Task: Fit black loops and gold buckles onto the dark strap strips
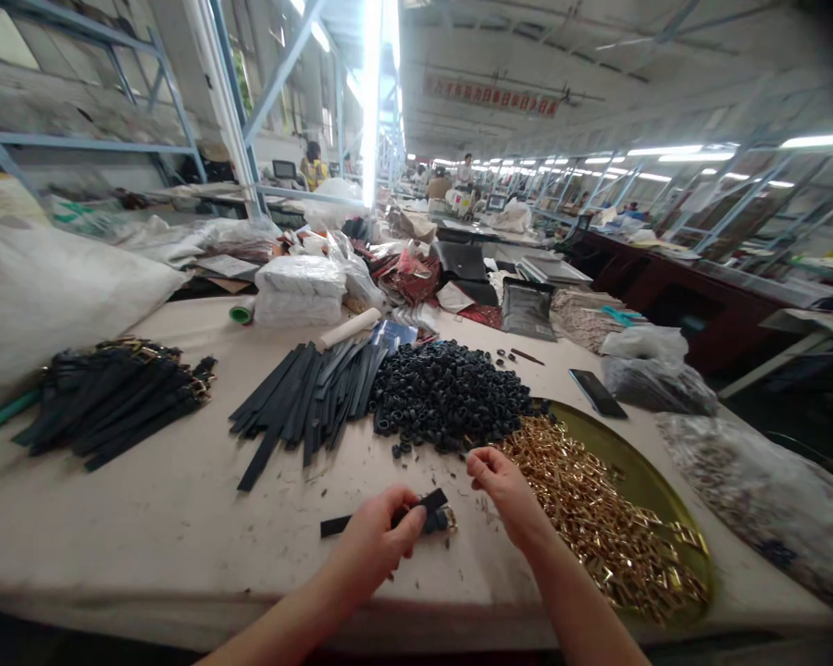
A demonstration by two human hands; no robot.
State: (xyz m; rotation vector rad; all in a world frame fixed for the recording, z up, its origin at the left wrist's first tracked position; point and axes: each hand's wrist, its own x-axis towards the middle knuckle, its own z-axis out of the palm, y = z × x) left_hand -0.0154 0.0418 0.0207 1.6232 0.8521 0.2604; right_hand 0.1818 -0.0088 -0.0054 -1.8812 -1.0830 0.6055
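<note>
My left hand [381, 536] is closed on a black strap [336, 526] just above the table. Gold-coloured metal [451, 518], apparently a buckle, shows at the right end of the strap. My right hand [498, 481] is pinched at the near edge of a heap of small black loops [451, 393]; whatever lies between its fingertips is too small to make out. Close to its right side, many gold buckles [583, 499] fill a round brass-coloured tray [656, 472]. Flat black straps [305, 393] lie fanned out beyond my left hand.
At the far left lies a bundle of black straps with buckles [118, 402]. A phone [597, 393] rests behind the tray, and plastic bags [764, 490] crowd the right edge. Wrapped packs [300, 289] and a black pouch [528, 310] line the back. People work far off.
</note>
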